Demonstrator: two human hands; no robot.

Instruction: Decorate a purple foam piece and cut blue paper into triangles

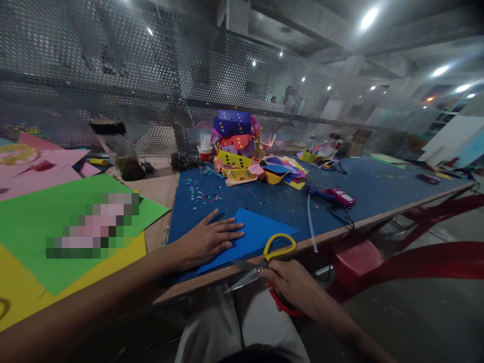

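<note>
My left hand lies flat with fingers spread, partly over a folded blue sheet of paper at the table's front edge. In my right hand is a pair of scissors with one yellow and one red handle loop. Their blades are parted and point left, beside the front edge and above my lap. The lower handle is partly hidden by my fingers. Small paper bits lie scattered behind my left hand.
Green paper and yellow paper cover the left side. A dark-lidded jar and a pile of cut paper shapes stand at the back. A glue gun lies right, near a red chair.
</note>
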